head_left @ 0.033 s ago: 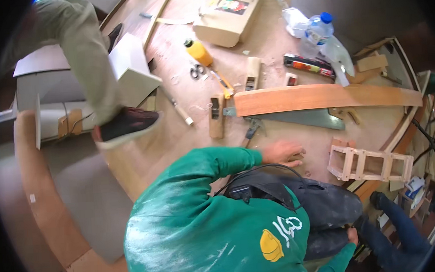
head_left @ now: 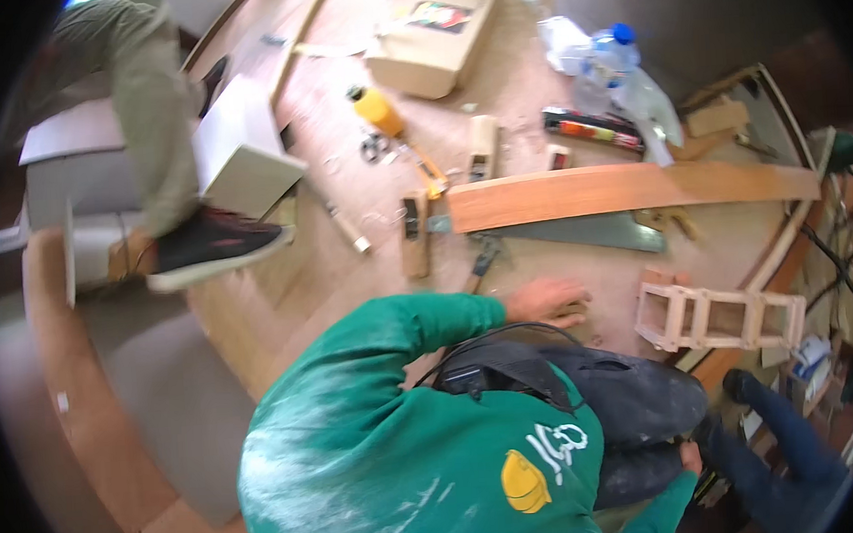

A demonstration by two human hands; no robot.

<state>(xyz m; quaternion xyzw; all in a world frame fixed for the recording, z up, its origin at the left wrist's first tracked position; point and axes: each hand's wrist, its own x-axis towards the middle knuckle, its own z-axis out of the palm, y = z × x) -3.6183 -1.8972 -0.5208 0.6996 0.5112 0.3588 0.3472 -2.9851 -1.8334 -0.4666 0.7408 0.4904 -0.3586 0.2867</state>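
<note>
The person's left hand (head_left: 546,301) is low by the near edge of the plywood board (head_left: 583,267), palm down, fingers loosely spread and slightly bent, with nothing visible in its grasp. A hammer (head_left: 485,260) lies just beyond it toward the board's left, close to a wooden hand plane (head_left: 415,236). A ladder-like wooden frame (head_left: 700,318) sits near the board's right edge, apart from the hand. Farther in, a reddish plank (head_left: 627,191) stretches along a handsaw (head_left: 581,231) toward that edge. The right hand (head_left: 690,457) is against the dark trousers (head_left: 639,381); whether its fingers are curled or straight cannot be told.
</note>
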